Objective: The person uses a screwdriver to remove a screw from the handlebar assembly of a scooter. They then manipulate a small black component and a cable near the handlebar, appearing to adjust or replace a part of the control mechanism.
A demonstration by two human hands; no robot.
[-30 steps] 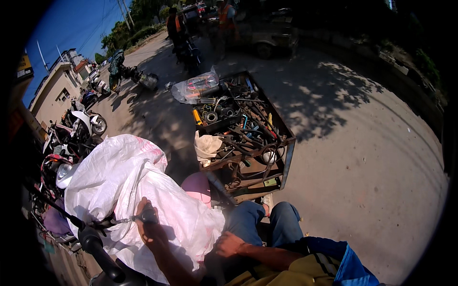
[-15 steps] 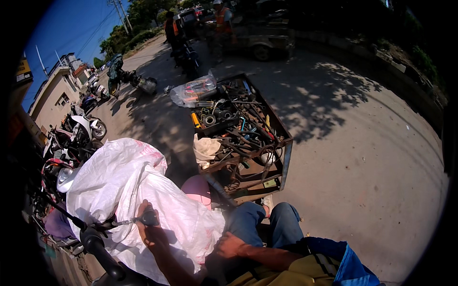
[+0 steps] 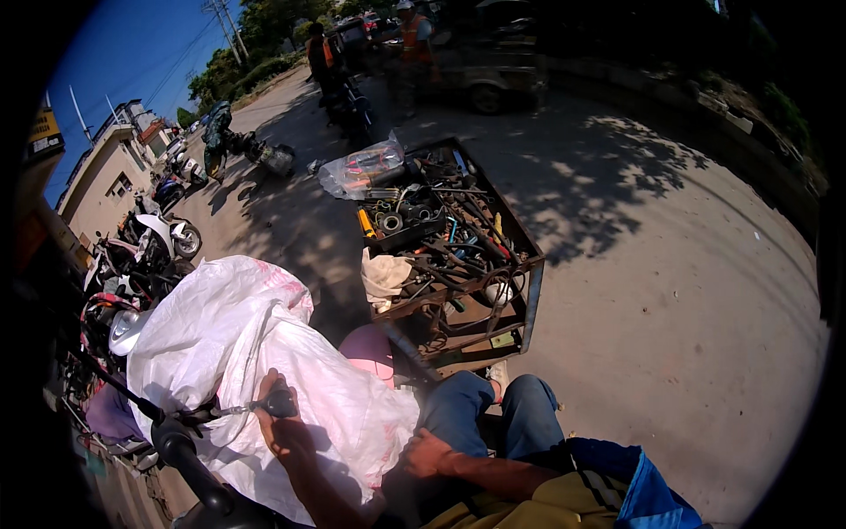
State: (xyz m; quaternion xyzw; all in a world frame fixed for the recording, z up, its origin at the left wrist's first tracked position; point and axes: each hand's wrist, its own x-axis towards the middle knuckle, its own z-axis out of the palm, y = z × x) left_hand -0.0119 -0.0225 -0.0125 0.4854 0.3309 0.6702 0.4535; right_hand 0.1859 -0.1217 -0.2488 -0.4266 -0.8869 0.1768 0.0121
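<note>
My left hand (image 3: 286,434) is closed around the dark, rounded handle of a screwdriver (image 3: 279,403). Its thin metal shaft points left, toward a black scooter handlebar (image 3: 181,450) and the fittings beside it. Under this hand a white woven plastic sheet (image 3: 233,322) lies draped over the scooter's front. My right hand (image 3: 427,454) rests low by the sheet's right edge, against my jeans (image 3: 458,410). Its fingers are curled, and whatever they may hold is hidden.
Ahead stands a metal tool cart (image 3: 533,264) heaped with tools, a beige rag (image 3: 385,276) and a plastic-wrapped package (image 3: 366,167). Parked scooters (image 3: 163,231) line the left. Farther off, people in orange vests (image 3: 412,40) stand near a motorcycle (image 3: 352,110) and a trailer (image 3: 485,75).
The view has shifted slightly, so everything sits a few pixels to the right. Both hands keep their places, the left still on the screwdriver.
</note>
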